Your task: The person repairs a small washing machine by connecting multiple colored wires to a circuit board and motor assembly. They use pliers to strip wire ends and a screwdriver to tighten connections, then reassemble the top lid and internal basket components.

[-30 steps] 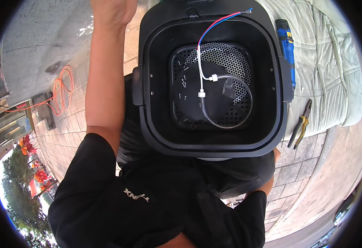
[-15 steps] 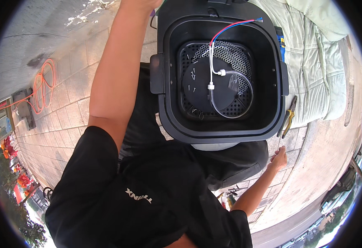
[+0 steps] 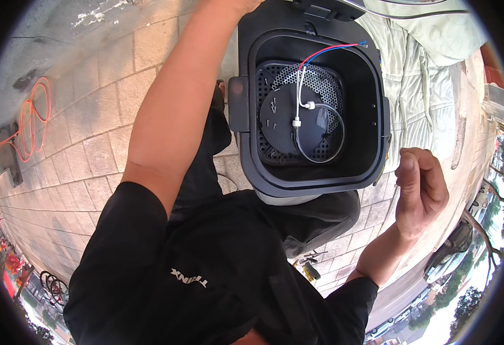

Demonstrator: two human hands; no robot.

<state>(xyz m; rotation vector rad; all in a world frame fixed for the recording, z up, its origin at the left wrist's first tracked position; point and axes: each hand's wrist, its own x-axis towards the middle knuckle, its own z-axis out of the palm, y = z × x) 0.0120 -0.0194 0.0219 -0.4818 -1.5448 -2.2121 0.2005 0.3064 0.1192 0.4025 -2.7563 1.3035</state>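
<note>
A black square tub-like appliance housing (image 3: 315,185) rests on my lap, its top open. Inside lies a black round disc (image 3: 281,135) with several small screws (image 3: 273,107) on it, over a perforated metal plate (image 3: 332,92). A clear curved tube (image 3: 342,129) with white end caps and red and blue wires (image 3: 328,48) rests on these. My left hand (image 3: 246,4) reaches to the housing's far left corner; its fingers are cut off at the top edge. Right of the housing, my raised right hand (image 3: 422,187) has thumb and fingertips pinched together; what they hold, if anything, is too small to see.
A pale green quilted cloth (image 3: 419,109) lies to the right. A dark cable (image 3: 413,16) crosses the top right. An orange cord (image 3: 33,121) lies coiled on the paving (image 3: 91,155) at left. Tools with yellow handles (image 3: 310,271) are on the ground beside my leg.
My right hand has come up from low on the right and is now closer, beside the housing. My left hand has shifted right. A dark cable now shows at the top right.
</note>
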